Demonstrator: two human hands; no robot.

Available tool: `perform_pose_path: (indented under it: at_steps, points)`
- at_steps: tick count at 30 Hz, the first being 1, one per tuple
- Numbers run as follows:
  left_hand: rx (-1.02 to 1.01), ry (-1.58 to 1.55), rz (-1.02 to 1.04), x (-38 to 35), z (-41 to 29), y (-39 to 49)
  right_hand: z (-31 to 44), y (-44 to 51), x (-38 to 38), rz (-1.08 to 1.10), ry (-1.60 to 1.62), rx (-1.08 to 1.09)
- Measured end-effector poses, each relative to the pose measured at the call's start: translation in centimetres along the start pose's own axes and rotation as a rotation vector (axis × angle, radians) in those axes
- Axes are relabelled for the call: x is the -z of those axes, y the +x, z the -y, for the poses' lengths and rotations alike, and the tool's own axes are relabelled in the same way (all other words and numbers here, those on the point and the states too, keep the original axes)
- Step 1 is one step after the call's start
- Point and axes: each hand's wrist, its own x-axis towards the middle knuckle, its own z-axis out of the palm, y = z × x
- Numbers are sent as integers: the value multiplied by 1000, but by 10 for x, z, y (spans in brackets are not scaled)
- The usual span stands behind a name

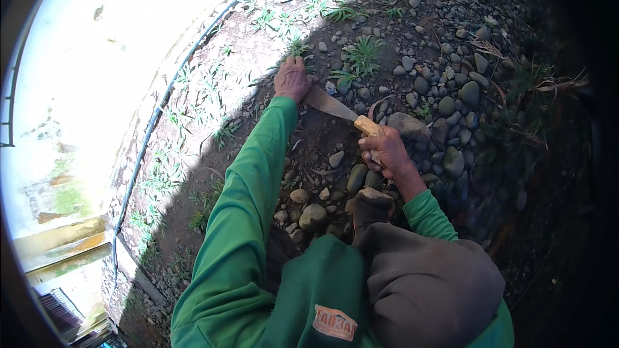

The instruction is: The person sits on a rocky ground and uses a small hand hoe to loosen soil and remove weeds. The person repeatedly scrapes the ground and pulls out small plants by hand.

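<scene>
My right hand point(387, 151) is closed around the wooden handle point(370, 127) of a large knife. Its broad, dull metal blade point(331, 104) points up and left over dark soil, with the tip beside my left hand point(293, 77). The fingers of my left hand are bent down at the base of a small green weed point(298, 46); whether they grip it is hidden. A larger leafy weed point(363, 55) grows to the right of that hand, at the edge of the shade. Both forearms wear green sleeves.
A blue hose point(155, 115) curves along the foot of a sunlit pale wall point(111, 58). More weeds point(162, 174) grow beside it. Rounded stones point(453, 162) cover the ground at right, and a larger rock point(408, 126) lies near my right hand. Stones point(312, 215) also lie close before my knees.
</scene>
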Motion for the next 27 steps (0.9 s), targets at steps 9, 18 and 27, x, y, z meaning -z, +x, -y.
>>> perform_pose_path:
  at_steps: [9,18,27]
  points:
    - [-97,-31,122,-13,37,41,16,-28,13,-43,-12,107]
    - [54,-319,109,14,55,43,53,22,-36,13,-79,37]
    - [62,-293,209,29,50,48,12,44,-28,5,182,-7]
